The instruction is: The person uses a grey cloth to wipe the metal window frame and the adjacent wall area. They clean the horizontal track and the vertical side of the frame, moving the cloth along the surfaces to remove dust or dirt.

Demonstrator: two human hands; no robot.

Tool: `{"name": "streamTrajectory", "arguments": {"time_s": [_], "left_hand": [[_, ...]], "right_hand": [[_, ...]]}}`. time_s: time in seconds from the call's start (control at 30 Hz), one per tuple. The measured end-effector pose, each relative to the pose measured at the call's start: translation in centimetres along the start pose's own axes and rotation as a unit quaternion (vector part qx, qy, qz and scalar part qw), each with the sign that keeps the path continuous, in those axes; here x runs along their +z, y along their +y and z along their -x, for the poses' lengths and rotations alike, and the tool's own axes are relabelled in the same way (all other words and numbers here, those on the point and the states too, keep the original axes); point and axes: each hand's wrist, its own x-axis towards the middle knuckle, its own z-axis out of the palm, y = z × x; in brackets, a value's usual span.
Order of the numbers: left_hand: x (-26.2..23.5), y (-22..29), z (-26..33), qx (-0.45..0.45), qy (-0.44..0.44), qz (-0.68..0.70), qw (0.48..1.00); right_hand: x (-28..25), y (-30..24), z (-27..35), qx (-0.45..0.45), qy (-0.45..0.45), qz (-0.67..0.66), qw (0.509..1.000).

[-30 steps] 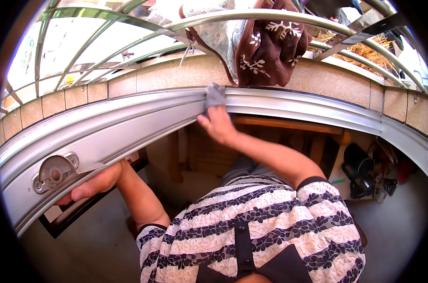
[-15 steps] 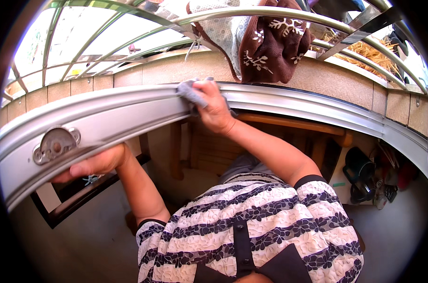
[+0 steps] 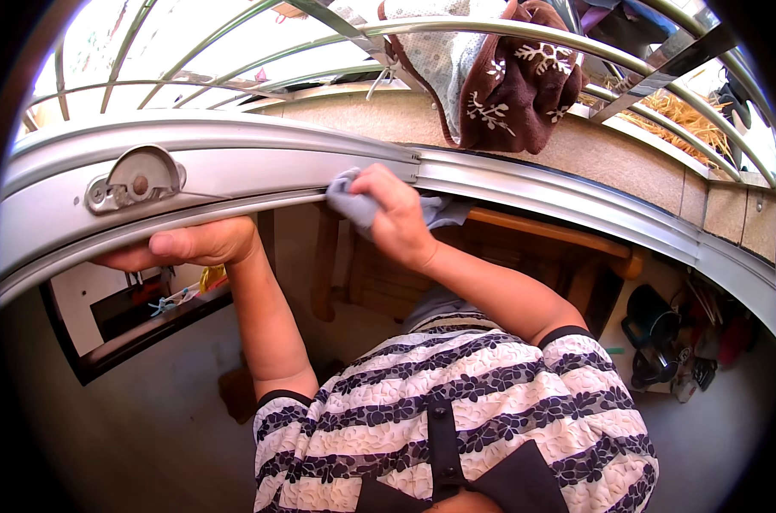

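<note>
A silver sliding window sash reaches from the left toward the middle, with a half-round metal latch on it. My right hand is closed round a grey cloth, which lies against the sash's near edge close to its right end. A loose part of the cloth hangs out on the hand's other side. My left hand lies below the sash's near edge, under the latch, fingers stretched out to the left and touching the edge. Its fingertips are partly hidden.
A silver window track runs on to the right. Beyond it are a tiled ledge, metal bars and a brown snowflake-patterned cloth. Below stand a wooden chair and a dark-framed mirror-like panel.
The right hand and grey cloth have come from the sash's top face down to its near edge. The left hand has shifted slightly right and up in view. The whole view has shifted.
</note>
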Motion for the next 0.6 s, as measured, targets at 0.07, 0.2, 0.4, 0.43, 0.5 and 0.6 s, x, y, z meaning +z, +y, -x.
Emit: {"name": "streamTrajectory", "arguments": {"time_s": [0.07, 0.2, 0.4, 0.43, 0.5, 0.6], "left_hand": [[0.0, 0.3, -0.2, 0.0, 0.003, -0.007, 1.0], [-0.6, 0.9, -0.5, -0.001, 0.009, -0.05, 0.999], [-1.0, 1.3, -0.8, -0.001, 0.008, -0.075, 0.997], [-1.0, 1.3, -0.8, -0.003, 0.011, -0.076, 0.997], [-1.2, 1.1, -0.9, 0.009, 0.0, -0.084, 0.996], [-1.5, 1.2, -0.7, 0.003, 0.012, -0.095, 0.995]], "right_hand": [[-1.3, 1.4, 0.7, 0.256, 0.001, -0.214, 0.943], [-4.0, -1.0, -0.5, 0.297, -0.07, -0.34, 0.89], [-4.8, -1.8, -1.3, 0.07, -0.175, -0.121, 0.975], [-4.7, -1.8, -1.6, -0.01, -0.18, -0.069, 0.981], [-4.5, -2.7, -2.1, 0.004, -0.167, -0.08, 0.983], [-4.1, -3.7, -2.2, 0.081, -0.166, -0.087, 0.979]]}}
